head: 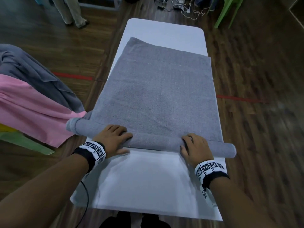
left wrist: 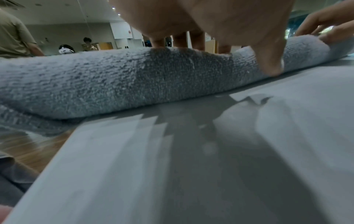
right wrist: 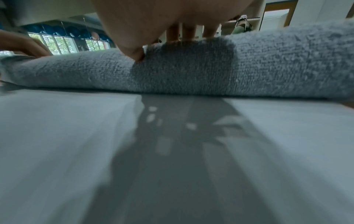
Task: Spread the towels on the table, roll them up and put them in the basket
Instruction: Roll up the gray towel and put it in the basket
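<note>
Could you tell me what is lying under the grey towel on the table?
The grey towel lies on the white table, bare at its near and far ends. Whatever sits beneath the towel's spread part is covered.

Grey towel point(head: 158, 89) flat on white table point(head: 139, 183), near edge rolled
</note>
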